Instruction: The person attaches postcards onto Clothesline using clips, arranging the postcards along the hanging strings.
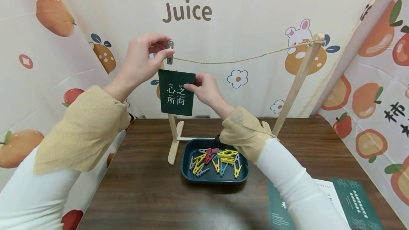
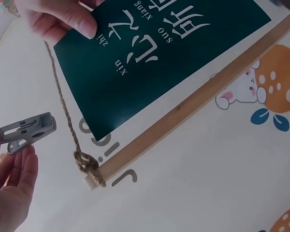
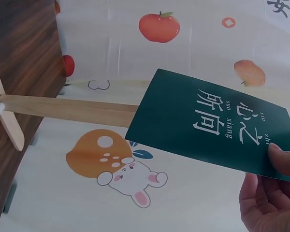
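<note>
Between the thumb and fingers of my left hand is a grey clothespin, upright near the left end of the rope. In the left wrist view the grey clothespin stands apart from the rope and its knot. My right hand pinches a dark green card with white characters by its right edge, thumb on the front. The card hangs just below the rope and the clothespin, in front of the left wooden post.
A dark blue tray on the wooden table holds several yellow, grey, red and blue clothespins. The right wooden post carries the rope's other end. More green and white cards lie at the front right, partly behind my right sleeve.
</note>
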`<state>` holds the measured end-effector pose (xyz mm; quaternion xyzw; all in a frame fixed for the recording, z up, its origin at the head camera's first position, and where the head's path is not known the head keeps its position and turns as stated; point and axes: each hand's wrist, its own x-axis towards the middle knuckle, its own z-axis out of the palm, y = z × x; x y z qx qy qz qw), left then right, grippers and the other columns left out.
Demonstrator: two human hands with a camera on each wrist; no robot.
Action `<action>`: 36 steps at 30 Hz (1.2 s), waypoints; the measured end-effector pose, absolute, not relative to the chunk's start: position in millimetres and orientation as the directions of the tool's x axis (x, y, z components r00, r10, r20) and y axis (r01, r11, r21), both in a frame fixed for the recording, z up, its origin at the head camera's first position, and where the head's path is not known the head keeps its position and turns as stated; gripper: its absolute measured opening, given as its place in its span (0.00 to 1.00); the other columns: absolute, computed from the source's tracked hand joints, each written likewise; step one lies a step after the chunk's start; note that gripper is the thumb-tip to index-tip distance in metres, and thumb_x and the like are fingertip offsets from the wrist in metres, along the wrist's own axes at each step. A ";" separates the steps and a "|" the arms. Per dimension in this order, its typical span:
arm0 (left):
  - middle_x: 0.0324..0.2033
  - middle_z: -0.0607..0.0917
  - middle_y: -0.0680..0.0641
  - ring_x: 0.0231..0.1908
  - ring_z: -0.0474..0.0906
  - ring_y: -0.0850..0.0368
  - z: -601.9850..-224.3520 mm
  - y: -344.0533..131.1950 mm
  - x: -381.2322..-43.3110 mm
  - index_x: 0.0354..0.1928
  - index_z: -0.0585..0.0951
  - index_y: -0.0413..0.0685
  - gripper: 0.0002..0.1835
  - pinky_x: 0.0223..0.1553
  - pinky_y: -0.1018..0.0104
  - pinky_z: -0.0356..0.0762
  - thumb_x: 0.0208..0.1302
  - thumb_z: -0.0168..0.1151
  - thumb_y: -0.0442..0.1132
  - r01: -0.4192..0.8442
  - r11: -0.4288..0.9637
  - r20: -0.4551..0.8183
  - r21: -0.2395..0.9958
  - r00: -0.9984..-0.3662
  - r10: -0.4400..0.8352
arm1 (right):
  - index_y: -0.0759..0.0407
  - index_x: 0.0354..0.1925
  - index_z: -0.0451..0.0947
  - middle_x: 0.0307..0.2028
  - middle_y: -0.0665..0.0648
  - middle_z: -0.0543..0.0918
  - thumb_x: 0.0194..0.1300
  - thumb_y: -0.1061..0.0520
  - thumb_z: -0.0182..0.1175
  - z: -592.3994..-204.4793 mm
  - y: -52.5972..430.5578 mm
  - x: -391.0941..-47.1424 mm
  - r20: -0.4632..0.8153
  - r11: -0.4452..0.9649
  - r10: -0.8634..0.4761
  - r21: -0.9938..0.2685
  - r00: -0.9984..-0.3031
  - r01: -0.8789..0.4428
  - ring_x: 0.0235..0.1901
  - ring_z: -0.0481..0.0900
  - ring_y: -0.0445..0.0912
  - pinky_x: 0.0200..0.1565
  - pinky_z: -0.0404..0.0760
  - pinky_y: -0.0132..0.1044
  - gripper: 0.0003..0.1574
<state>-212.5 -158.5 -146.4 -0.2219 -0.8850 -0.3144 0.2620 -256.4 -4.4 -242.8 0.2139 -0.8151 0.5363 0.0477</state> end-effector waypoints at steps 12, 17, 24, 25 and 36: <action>0.37 0.79 0.43 0.38 0.74 0.55 -138.6 -153.3 -220.9 0.46 0.78 0.38 0.15 0.46 0.68 0.70 0.59 0.58 0.36 0.540 0.728 0.587 0.422 -0.775 0.234 | 0.63 0.39 0.78 0.35 0.57 0.82 0.57 0.59 0.60 -237.4 -10.6 -267.5 0.297 0.278 -0.249 -0.890 -0.922 -0.362 0.33 0.76 0.44 0.36 0.74 0.32 0.11; 0.39 0.79 0.41 0.39 0.74 0.52 -138.1 -152.0 -225.2 0.46 0.79 0.38 0.14 0.47 0.66 0.70 0.58 0.59 0.36 0.535 0.721 0.580 0.440 -0.782 0.226 | 0.62 0.39 0.79 0.34 0.56 0.82 0.57 0.59 0.60 -238.0 -12.2 -273.2 0.306 0.287 -0.232 -0.885 -0.923 -0.366 0.32 0.76 0.43 0.36 0.74 0.31 0.11; 0.40 0.80 0.44 0.39 0.75 0.54 -137.6 -153.6 -231.0 0.45 0.79 0.38 0.13 0.47 0.68 0.70 0.58 0.58 0.36 0.540 0.717 0.592 0.442 -0.776 0.219 | 0.62 0.39 0.79 0.33 0.56 0.82 0.56 0.57 0.61 -237.3 -13.4 -277.6 0.292 0.298 -0.210 -0.890 -0.933 -0.345 0.32 0.74 0.42 0.36 0.73 0.31 0.12; 0.40 0.80 0.44 0.39 0.75 0.55 -137.5 -153.7 -231.9 0.44 0.80 0.38 0.13 0.47 0.69 0.70 0.58 0.58 0.36 0.539 0.717 0.595 0.442 -0.774 0.214 | 0.62 0.39 0.79 0.34 0.56 0.82 0.56 0.57 0.61 -236.9 -13.9 -278.0 0.290 0.296 -0.209 -0.891 -0.934 -0.343 0.32 0.74 0.42 0.36 0.73 0.31 0.12; 0.37 0.81 0.45 0.35 0.75 0.58 -139.3 -150.0 -238.0 0.40 0.82 0.37 0.11 0.42 0.71 0.72 0.57 0.59 0.35 0.526 0.726 0.612 0.444 -0.770 0.184 | 0.62 0.40 0.79 0.35 0.56 0.81 0.56 0.58 0.61 -233.6 -17.2 -281.8 0.286 0.303 -0.208 -0.891 -0.936 -0.339 0.32 0.75 0.43 0.37 0.74 0.31 0.12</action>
